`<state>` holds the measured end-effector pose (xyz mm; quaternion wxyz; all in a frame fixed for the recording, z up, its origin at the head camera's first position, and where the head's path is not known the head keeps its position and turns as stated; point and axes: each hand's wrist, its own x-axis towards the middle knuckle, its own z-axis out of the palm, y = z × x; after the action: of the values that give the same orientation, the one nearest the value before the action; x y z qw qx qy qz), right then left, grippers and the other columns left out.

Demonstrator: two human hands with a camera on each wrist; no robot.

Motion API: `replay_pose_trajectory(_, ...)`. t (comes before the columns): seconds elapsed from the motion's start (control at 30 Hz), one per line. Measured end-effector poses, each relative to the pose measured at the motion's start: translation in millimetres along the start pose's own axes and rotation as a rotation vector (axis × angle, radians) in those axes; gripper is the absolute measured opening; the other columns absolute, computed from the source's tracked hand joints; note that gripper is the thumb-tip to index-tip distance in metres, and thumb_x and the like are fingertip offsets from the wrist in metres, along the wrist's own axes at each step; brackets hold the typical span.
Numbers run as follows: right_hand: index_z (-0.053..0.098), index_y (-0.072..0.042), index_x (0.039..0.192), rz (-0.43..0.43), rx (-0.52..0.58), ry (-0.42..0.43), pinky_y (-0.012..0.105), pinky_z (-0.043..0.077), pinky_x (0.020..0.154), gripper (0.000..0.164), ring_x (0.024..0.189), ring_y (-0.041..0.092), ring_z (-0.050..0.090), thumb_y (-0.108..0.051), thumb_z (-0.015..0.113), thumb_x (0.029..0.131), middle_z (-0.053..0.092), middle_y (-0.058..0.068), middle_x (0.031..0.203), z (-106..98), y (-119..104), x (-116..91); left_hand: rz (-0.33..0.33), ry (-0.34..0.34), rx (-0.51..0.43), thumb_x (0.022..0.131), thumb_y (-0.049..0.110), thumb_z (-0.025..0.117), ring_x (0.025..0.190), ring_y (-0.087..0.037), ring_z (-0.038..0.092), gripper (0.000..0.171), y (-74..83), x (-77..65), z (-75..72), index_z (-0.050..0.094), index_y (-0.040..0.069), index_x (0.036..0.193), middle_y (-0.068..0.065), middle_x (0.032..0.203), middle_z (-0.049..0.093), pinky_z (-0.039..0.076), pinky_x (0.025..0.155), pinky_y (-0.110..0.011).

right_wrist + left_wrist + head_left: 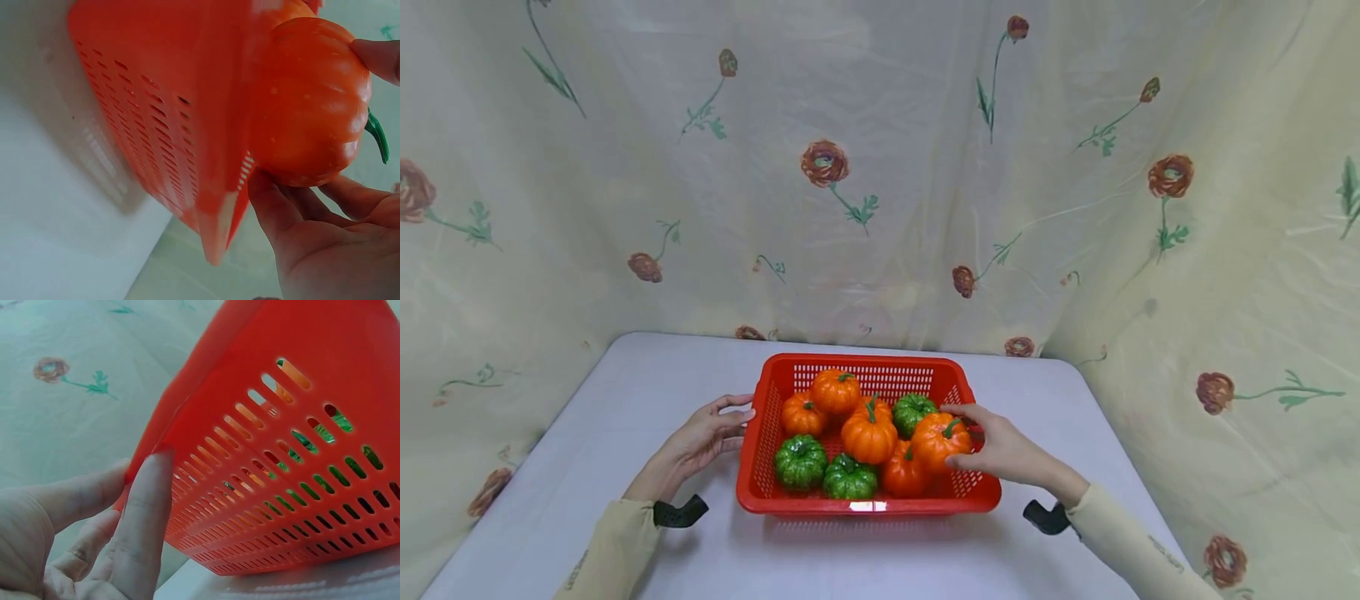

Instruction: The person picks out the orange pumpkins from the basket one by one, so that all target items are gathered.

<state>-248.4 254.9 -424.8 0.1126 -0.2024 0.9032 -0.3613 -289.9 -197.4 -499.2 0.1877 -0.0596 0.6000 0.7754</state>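
A red plastic basket (868,506) with slotted walls stands on the table, holding several orange pumpkins (869,433) and green pumpkins (801,462). At its left side my left hand (718,429) grips the rim, fingertips against the flared edge and upper wall in the left wrist view. My right hand (1007,450) holds a larger orange pumpkin (306,100) between thumb and fingers, inside the basket's right rim in the head view. Its green stem (377,136) points away from the basket in the right wrist view.
A white-covered table (670,367) lies under the basket. Behind it and along both sides hangs a pale curtain (910,233) printed with flowers. A black wrist device (680,512) sits at the left cuff, another (1047,517) at the right.
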Motion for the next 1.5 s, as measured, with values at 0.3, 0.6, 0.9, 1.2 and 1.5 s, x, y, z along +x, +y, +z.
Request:
replay_pose_trajectory(0.3, 0.044, -0.012, 0.141, -0.021, 0.046, 0.035, 0.048, 0.05, 0.1, 0.068, 0.121, 0.031, 0.051, -0.028, 0.074, 0.083, 0.05, 0.012, 0.137, -20.8, 3.1, -1.9, 0.004, -0.008, -0.013, 0.09, 0.018, 0.068, 0.087, -0.02, 0.072, 0.058, -2.1, 0.6, -1.6, 0.037, 0.01, 0.139, -0.002, 0.103, 0.069, 0.06, 0.077, -0.033)
replay_pose_trajectory(0.6, 0.04, -0.01, 0.144, -0.009, 0.096, 0.079, 0.037, 0.057, 0.088, 0.07, 0.124, 0.037, 0.05, -0.028, 0.073, 0.084, 0.047, 0.016, 0.141, -46.9, 4.4, -3.0, 0.005, -0.004, -0.002, 0.09, 0.018, 0.068, 0.088, -0.02, 0.072, 0.059, -2.1, 0.5, -0.8, 0.036, 0.009, 0.139, -0.003, 0.104, 0.069, 0.06, 0.078, -0.034)
replay_pose_trajectory(0.9, 0.037, -0.01, 0.146, 0.013, 0.058, 0.166, 0.032, 0.058, 0.087, 0.072, 0.119, 0.036, 0.053, -0.028, 0.072, 0.086, 0.05, 0.017, 0.136, -72.6, 21.9, 0.7, -0.001, 0.002, -0.004, 0.09, 0.019, 0.069, 0.093, -0.022, 0.07, 0.063, -1.9, 0.9, -0.7, 0.034, 0.009, 0.141, -0.003, 0.108, 0.068, 0.059, 0.081, -0.035)
replay_pose_trajectory(1.2, 0.037, -0.01, 0.146, 0.116, 0.032, 0.223, 0.046, 0.055, 0.091, 0.07, 0.121, 0.042, 0.051, -0.032, 0.069, 0.088, 0.05, 0.021, 0.135, -85.5, 56.7, 5.7, -0.011, -0.008, -0.023, 0.091, 0.018, 0.067, 0.092, -0.021, 0.071, 0.06, -2.5, 1.1, -1.4, 0.033, 0.01, 0.141, -0.003, 0.107, 0.068, 0.059, 0.081, -0.035)
replay_pose_trajectory(1.5, 0.032, -0.003, 0.147, 0.206, 0.031, 0.24, 0.051, 0.05, 0.097, 0.073, 0.125, 0.042, 0.044, -0.036, 0.066, 0.09, 0.044, 0.025, 0.138, -87.7, 93.1, 13.3, -0.02, -0.018, -0.053, 0.089, 0.017, 0.069, 0.089, -0.02, 0.071, 0.061, -2.6, 2.6, -2.2, 0.035, 0.012, 0.139, -0.004, 0.111, 0.066, 0.059, 0.08, -0.033)
